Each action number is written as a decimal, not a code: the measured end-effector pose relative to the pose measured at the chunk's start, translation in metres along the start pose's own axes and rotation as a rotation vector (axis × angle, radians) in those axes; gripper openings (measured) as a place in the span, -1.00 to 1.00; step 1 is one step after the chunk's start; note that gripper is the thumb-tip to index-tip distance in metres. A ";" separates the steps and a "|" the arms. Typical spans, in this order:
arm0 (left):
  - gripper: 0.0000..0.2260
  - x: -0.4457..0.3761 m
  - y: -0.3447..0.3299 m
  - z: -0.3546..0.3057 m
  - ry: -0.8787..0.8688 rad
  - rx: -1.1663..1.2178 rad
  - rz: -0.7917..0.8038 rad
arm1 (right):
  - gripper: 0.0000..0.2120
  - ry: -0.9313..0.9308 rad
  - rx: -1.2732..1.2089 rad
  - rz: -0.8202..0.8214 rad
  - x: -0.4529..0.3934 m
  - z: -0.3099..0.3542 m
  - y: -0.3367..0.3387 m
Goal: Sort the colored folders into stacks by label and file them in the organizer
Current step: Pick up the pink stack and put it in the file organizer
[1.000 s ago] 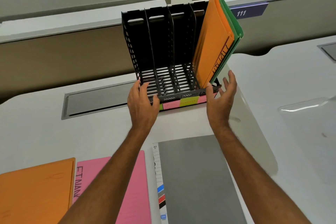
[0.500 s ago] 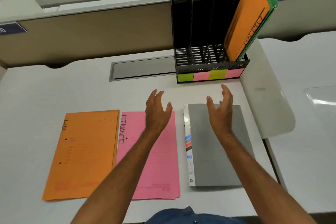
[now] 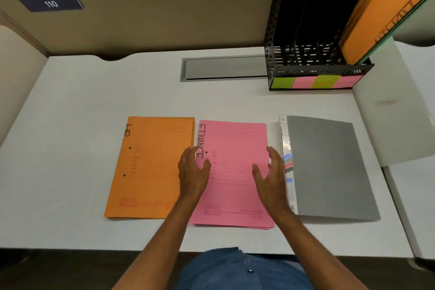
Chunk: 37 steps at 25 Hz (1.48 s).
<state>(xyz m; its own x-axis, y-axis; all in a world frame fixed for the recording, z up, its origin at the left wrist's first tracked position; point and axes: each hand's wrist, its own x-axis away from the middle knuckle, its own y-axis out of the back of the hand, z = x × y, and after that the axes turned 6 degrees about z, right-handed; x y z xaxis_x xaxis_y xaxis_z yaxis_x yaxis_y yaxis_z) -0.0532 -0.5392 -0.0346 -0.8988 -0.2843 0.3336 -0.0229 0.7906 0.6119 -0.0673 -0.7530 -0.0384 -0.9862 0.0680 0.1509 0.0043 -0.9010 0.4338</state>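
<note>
Nearest the desk's front edge, both hands hover over the pink folder marked FINANCE. The left hand is at that folder's left edge, fingers loosely spread and holding nothing; the right hand is near its right edge, palm turned inward, fingers relaxed and apart, also holding nothing. Whether either hand touches the paper cannot be told.

Three stacks lie flat in a row on the white desk: the orange folder marked HR on the left, just beside the pink one, and the grey folder on the right with a narrow strip of desk between them. Bare desk shows to the left of the orange folder and beyond all three stacks.

Farther back sits a grey cable hatch, and to its right the black organizer with green and pink labels along its front lip. Its rightmost slot holds orange and green folders leaning right.
</note>
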 end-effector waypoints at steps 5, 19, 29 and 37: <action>-0.50 0.005 0.007 0.027 0.044 0.090 0.099 | -0.31 -0.205 0.209 0.033 0.032 -0.020 -0.040; -0.69 -0.010 0.028 0.031 0.292 0.650 0.370 | -0.38 -0.358 0.484 0.079 0.039 -0.022 -0.034; -0.70 0.002 0.018 0.031 0.266 0.876 0.585 | -0.39 -0.402 0.384 0.161 0.037 -0.005 -0.033; -0.66 0.012 0.041 -0.033 0.101 0.940 0.656 | -0.46 -0.489 -0.137 0.318 0.012 0.062 -0.008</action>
<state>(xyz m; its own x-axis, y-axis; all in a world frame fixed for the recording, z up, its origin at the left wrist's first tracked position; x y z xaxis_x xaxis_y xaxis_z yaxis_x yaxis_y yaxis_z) -0.0502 -0.5277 0.0184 -0.8204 0.3233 0.4717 0.0812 0.8824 -0.4635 -0.0688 -0.7181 0.0145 -0.7497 -0.0538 0.6596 0.2330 -0.9544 0.1869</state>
